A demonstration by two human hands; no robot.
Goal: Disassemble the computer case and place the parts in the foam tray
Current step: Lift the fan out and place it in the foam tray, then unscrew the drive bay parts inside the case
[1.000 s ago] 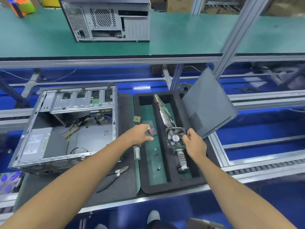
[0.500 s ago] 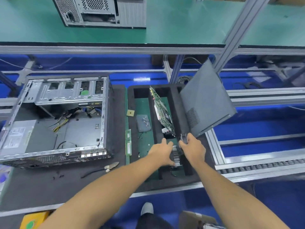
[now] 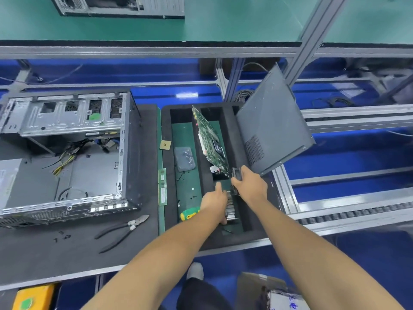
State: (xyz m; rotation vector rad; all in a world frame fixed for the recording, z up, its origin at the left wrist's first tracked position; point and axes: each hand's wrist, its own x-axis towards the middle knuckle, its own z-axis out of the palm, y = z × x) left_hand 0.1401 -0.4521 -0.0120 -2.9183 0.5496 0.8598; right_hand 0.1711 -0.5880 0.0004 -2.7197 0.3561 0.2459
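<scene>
Now black fan (image 3: pixel 237 174) gripped edge-up by right hand (image 3: pixel 251 186).

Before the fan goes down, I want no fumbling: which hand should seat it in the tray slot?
Right. The right hand already grips the fan above the slot of the tray. The left hand is busy on the heatsink beside it.
</scene>
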